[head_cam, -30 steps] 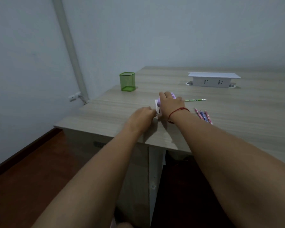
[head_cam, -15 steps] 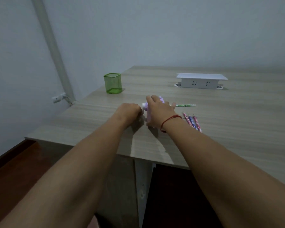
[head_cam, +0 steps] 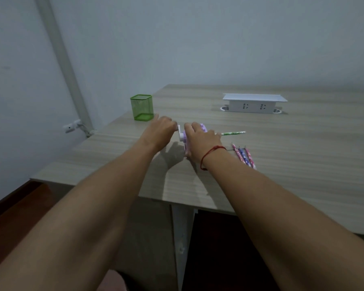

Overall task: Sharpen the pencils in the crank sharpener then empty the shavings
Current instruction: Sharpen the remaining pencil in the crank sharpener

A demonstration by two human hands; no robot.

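Note:
A small purple crank sharpener (head_cam: 185,138) with a white crank (head_cam: 179,131) stands on the wooden table (head_cam: 303,148). My right hand (head_cam: 202,141), a red string around its wrist, lies over the sharpener's body and holds it down. My left hand (head_cam: 161,132) is closed on the crank at the sharpener's left end. A green pencil (head_cam: 232,133) sticks out horizontally from the sharpener's right side. Three pink and blue patterned pencils (head_cam: 243,155) lie side by side on the table just right of my right wrist.
A green mesh pencil cup (head_cam: 141,107) stands near the table's left edge, behind my left hand. A white pop-up socket box (head_cam: 253,102) sits at the back of the table. The near table edge runs under my forearms, with the floor below.
My left hand has risen from low beside the sharpener to its upper left, carrying the crank with it. The camera view has shifted; my right hand stays on the sharpener.

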